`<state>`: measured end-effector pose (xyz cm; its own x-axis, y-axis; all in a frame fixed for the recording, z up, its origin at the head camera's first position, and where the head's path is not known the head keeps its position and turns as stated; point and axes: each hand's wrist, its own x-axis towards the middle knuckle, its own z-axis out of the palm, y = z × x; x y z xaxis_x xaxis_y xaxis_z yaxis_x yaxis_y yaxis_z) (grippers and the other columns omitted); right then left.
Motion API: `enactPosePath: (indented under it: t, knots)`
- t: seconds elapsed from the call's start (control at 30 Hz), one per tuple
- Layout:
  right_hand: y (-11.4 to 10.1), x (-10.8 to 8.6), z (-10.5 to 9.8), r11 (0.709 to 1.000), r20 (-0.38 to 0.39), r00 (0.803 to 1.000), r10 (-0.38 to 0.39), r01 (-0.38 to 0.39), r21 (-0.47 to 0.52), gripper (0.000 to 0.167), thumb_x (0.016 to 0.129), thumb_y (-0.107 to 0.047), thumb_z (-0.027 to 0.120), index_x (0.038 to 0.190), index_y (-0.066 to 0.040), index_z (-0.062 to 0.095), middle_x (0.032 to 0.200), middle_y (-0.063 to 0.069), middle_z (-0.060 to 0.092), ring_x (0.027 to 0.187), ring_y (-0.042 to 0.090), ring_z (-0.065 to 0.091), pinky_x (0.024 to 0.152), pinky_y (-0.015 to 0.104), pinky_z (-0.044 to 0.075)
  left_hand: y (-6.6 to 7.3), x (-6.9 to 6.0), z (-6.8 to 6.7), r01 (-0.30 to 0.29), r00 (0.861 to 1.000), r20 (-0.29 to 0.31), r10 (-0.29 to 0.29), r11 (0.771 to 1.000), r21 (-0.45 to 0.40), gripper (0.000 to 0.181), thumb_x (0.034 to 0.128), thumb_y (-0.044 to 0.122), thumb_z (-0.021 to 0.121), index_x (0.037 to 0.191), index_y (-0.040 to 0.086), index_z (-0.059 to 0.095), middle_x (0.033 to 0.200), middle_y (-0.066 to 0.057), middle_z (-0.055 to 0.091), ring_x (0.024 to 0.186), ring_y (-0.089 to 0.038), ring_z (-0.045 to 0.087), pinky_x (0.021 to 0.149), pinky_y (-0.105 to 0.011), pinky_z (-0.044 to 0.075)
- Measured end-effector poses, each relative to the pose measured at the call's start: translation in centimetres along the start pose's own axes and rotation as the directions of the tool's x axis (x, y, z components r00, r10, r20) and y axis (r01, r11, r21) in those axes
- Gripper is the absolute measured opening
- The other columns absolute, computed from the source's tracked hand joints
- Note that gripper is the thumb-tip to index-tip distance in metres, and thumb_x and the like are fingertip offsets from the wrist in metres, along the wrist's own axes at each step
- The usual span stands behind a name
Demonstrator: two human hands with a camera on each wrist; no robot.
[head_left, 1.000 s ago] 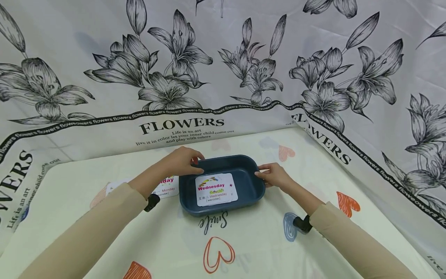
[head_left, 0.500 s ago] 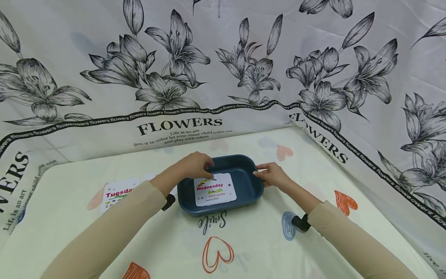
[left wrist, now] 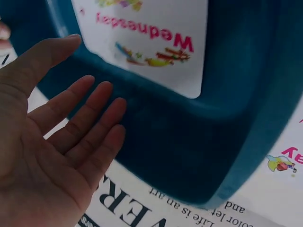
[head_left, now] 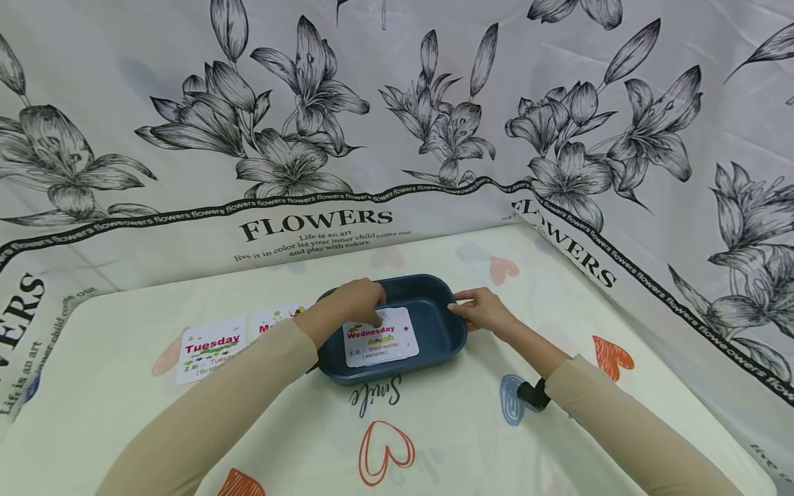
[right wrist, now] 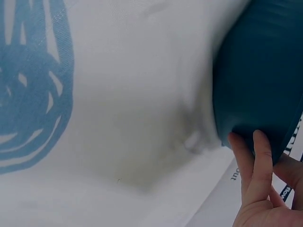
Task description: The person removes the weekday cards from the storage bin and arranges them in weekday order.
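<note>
A dark blue rectangular tray [head_left: 436, 324] with rounded corners is on the table. Inside it lies a small stack of white cards, the top one a Wednesday card [head_left: 380, 342]. My left hand [head_left: 355, 303] is over the tray's left part, its thumb close to the card's top edge. In the left wrist view the left hand's fingers [left wrist: 97, 109] are spread and relaxed, gripping nothing. My right hand [head_left: 486, 311] pinches the tray's right rim, with fingertips [right wrist: 261, 142] against the outer wall.
To the left of the tray a Tuesday card [head_left: 211, 342] lies flat. Beside it is a Monday card [head_left: 270, 315], partly covered by my left forearm. Patterned cloth [head_left: 322, 241] rises at the table's back and right.
My left hand has moved right from the tray's left rim to above its inside, near the Wednesday card. The Tuesday card has come into fuller view. My right hand keeps its hold.
</note>
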<state>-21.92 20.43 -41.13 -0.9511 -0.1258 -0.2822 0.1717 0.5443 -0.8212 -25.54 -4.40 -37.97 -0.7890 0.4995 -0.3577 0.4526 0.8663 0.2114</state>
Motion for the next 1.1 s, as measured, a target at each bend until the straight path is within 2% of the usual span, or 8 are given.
enactPosePath:
  t: [0.17, 0.37, 0.5, 0.63, 0.77, 0.9, 1.1]
  knots:
    - [0.2, 0.1, 0.0, 1.000, 0.019, 0.999, -0.027, 0.027, 0.009, 0.043, 0.091, -0.014, 0.058, 0.127, 0.008, 0.049, 0.105, 0.026, 0.064, 0.080, 0.027, 0.069, 0.062, 0.031, 0.055, 0.4, 0.4, 0.9, 0.027, 0.998, 0.057, -0.031, 0.997, 0.071, 0.044, 0.0750, 0.027, 0.077, 0.112, 0.006, 0.064, 0.102, -0.006, 0.065, 0.086, -0.018, 0.059, 0.083, -0.038, 0.049]
    - [0.1, 0.0, -0.1, 1.000, 0.004, 1.000, -0.029, 0.029, -0.011, 0.042, 0.091, -0.014, 0.058, 0.126, 0.008, 0.050, 0.106, 0.026, 0.063, 0.080, 0.027, 0.069, 0.062, 0.032, 0.055, 0.8, 0.5, 1.0, 0.061, 0.996, 0.065, -0.068, 0.993, 0.103, 0.049, 0.0697, 0.032, 0.080, 0.108, 0.007, 0.063, 0.090, -0.004, 0.063, 0.076, -0.017, 0.056, 0.076, -0.035, 0.050]
    - [0.1, 0.0, -0.1, 1.000, 0.007, 1.000, -0.027, 0.027, -0.008, 0.043, 0.091, -0.015, 0.059, 0.126, 0.008, 0.050, 0.106, 0.026, 0.063, 0.081, 0.027, 0.068, 0.061, 0.032, 0.055, 1.1, 0.6, 0.9, 0.071, 0.993, 0.082, -0.080, 0.991, 0.117, 0.053, 0.0685, 0.033, 0.081, 0.110, 0.007, 0.062, 0.093, -0.004, 0.063, 0.077, -0.017, 0.056, 0.077, -0.036, 0.051]
    - [0.1, 0.1, 0.0, 1.000, 0.007, 1.000, -0.019, 0.019, -0.007, 0.044, 0.090, -0.015, 0.059, 0.127, 0.008, 0.049, 0.107, 0.025, 0.063, 0.081, 0.027, 0.068, 0.062, 0.032, 0.055, 1.3, 0.7, 1.1, 0.079, 0.988, 0.123, -0.096, 0.988, 0.136, 0.059, 0.0660, 0.036, 0.082, 0.113, 0.007, 0.061, 0.096, -0.005, 0.062, 0.082, -0.018, 0.055, 0.082, -0.039, 0.050]
    - [0.0, 0.1, 0.0, 1.000, 0.001, 1.000, -0.017, 0.017, -0.023, 0.043, 0.090, -0.015, 0.059, 0.126, 0.007, 0.051, 0.105, 0.024, 0.064, 0.079, 0.025, 0.069, 0.061, 0.032, 0.055, 1.9, 0.9, 1.5, 0.073, 0.983, 0.152, -0.102, 0.979, 0.189, 0.079, 0.0605, 0.045, 0.083, 0.122, 0.004, 0.055, 0.108, -0.010, 0.057, 0.093, -0.021, 0.050, 0.089, -0.041, 0.047]
    - [0.0, 0.2, 0.0, 0.999, -0.001, 1.000, -0.020, 0.020, -0.037, 0.042, 0.090, -0.015, 0.060, 0.125, 0.007, 0.052, 0.104, 0.024, 0.065, 0.078, 0.024, 0.069, 0.061, 0.031, 0.055, 2.2, 1.1, 2.0, 0.072, 0.982, 0.150, -0.110, 0.969, 0.238, 0.098, 0.0545, 0.053, 0.084, 0.129, 0.001, 0.046, 0.118, -0.015, 0.049, 0.101, -0.023, 0.045, 0.093, -0.044, 0.044]
    - [-0.1, 0.2, 0.0, 0.999, 0.002, 1.000, -0.018, 0.019, -0.039, 0.041, 0.090, -0.015, 0.060, 0.125, 0.007, 0.052, 0.105, 0.024, 0.064, 0.080, 0.025, 0.069, 0.061, 0.031, 0.055, 2.3, 1.1, 2.3, 0.097, 0.982, 0.135, -0.134, 0.963, 0.252, 0.111, 0.0501, 0.062, 0.081, 0.132, -0.001, 0.041, 0.122, -0.018, 0.046, 0.102, -0.025, 0.046, 0.094, -0.045, 0.044]
